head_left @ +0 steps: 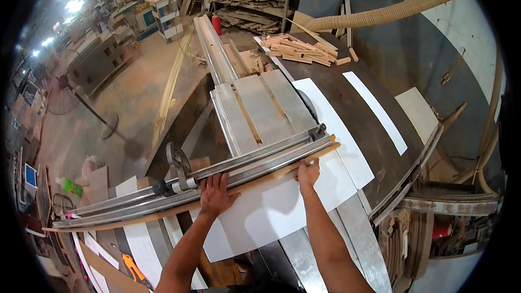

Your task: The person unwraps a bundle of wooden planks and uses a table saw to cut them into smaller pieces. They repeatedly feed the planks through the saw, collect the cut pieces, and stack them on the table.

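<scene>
Two bare forearms (325, 233) angle up from below, and at the end of them it's all hands on the long edge! Left hand (216, 194) is spread, fingers laid over the metal fence (266, 166), thumb pointing off toward the white panel (260, 222). Right hand (308, 174) is half-curled at the wood strip (266, 178), near the strip's right end; whether it pinches or merely presses, one cannot tell.

And there's the panel, flat across the metal bed (355, 228), near the left edge of the dark desk (374, 95), its far side along the strip; butted or tucked under, that's hard to call. Broad, thin-looking, smooth-faced: it should be stiff, fairly light for its spread but awkward, likely slick under a palm, with corners that could chip. Best hold? Wide apart on opposite edges, palms flat, well clear of the corners.

The strip looks light and rigid across a short span, though that long run leftward might flex; thumb and fingers near the end, plus support farther along, should steady it. Offcuts (304, 50) sit heaped by the desk's far edge.
</scene>
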### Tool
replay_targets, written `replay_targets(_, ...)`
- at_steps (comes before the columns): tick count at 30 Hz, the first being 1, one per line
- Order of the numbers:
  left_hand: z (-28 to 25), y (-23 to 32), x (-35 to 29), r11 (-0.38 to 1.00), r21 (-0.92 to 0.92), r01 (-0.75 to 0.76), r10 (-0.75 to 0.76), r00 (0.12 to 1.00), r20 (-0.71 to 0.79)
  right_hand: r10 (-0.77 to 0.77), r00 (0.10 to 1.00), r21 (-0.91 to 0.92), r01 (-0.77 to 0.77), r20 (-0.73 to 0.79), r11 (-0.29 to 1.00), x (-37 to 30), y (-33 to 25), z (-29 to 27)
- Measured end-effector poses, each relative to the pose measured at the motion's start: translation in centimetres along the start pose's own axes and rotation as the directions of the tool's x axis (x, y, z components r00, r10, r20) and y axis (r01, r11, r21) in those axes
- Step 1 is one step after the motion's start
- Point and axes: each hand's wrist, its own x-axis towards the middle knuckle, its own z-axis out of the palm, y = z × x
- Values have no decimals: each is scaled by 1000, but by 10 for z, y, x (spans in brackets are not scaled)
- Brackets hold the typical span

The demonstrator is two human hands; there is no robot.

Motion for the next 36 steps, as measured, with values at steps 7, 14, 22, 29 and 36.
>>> replay_targets(7, -2, 1, 0, 998, -45, 38, -36, 999, 38, -35, 999, -35, 34, -37, 999, -3, 4, 4)
replay_targets(14, 0, 2, 0, 999, -28, 30, -31, 999, -16, 1, 1000, 32, -1, 4, 999, -10, -8, 1)
replay_targets(22, 2, 5, 5, 998, -37, 59, -58, 998, 11, 42, 999, 98, -43, 11, 994, -8, -8, 0)
replay_targets(29, 1, 5, 4, 998, 29, 56, -56, 998, -7, 38, 998, 135, -44, 48, 990, -9, -12, 2)
replay_targets(36, 5, 6, 5, 998, 24, 63, -63, 998, -11, 44, 999, 124, -47, 27, 991, 4, -3, 16)
